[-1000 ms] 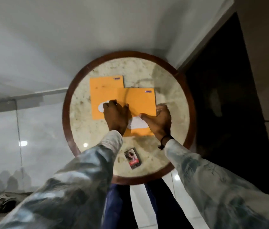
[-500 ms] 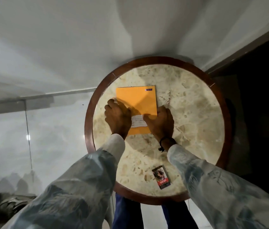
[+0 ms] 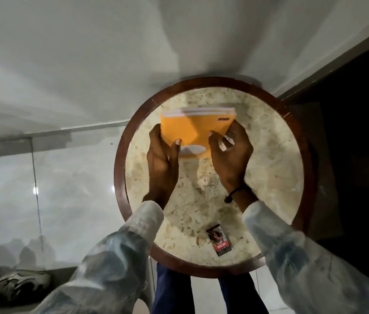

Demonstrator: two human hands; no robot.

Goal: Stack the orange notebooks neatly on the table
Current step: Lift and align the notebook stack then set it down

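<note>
A round worktop (image 3: 269, 155) with a mottled cream stone top and a dark reddish-brown wooden rim fills the middle of the view, standing on a pale glossy floor (image 3: 65, 177) beside a dark doorway or panel at the right.

Two pale, washed-out sleeves (image 3: 115, 257) reach in from the bottom edge, one on each side, and dark blue trouser legs (image 3: 172, 291) show below the near rim of the worktop.

The orange notebooks (image 3: 190, 130) sit together as one stack over the far-centre part of the worktop, tipped up so that their white page edges face the wall; two bands of pages show along the top, though the blur hides any finer count. A white oval label lies on the front cover near its lower edge, and a small dark mark sits at the upper right corner.

The left hand (image 3: 163, 159) clasps the stack's left edge, thumb pressed on the cover and fingers wrapped behind. The right hand (image 3: 228, 152) clasps the right edge likewise, thumb on the cover; a dark cord band circles its wrist.

A pair of grey shoes (image 3: 20, 284) rests on the floor at lower left.

A small dark card with red print (image 3: 218, 240) lies flat near the worktop's near rim, well apart from the notebooks.
</note>
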